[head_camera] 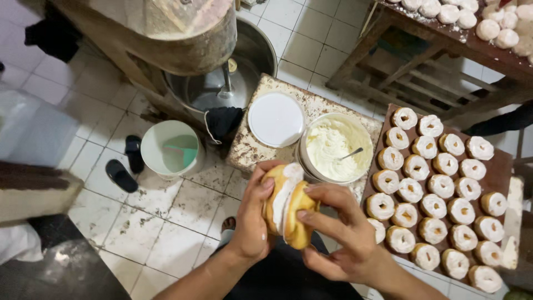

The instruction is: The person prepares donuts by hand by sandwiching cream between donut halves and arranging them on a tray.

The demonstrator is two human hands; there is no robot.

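Hands, left hand (252,219) and right hand (338,233), grip cream-filled bun (286,205); cream tub (336,147), doughnut tray (499,166) beside.

Both hands, left (252,219) and right (338,244), are raised together, fingers curled.

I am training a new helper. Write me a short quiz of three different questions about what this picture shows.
1. True or false: both hands hold one split bun with white cream in its middle.
2. Where is the spoon? A) in the green bucket B) in the tub of cream C) on the tray
3. Fill in: the round white lid lies to the ____ of the cream tub in the picture.

Key
1. True. The left hand and right hand grip it from either side.
2. B. Its handle sticks out of the cream.
3. Left. The tray of filled buns is on the other side.
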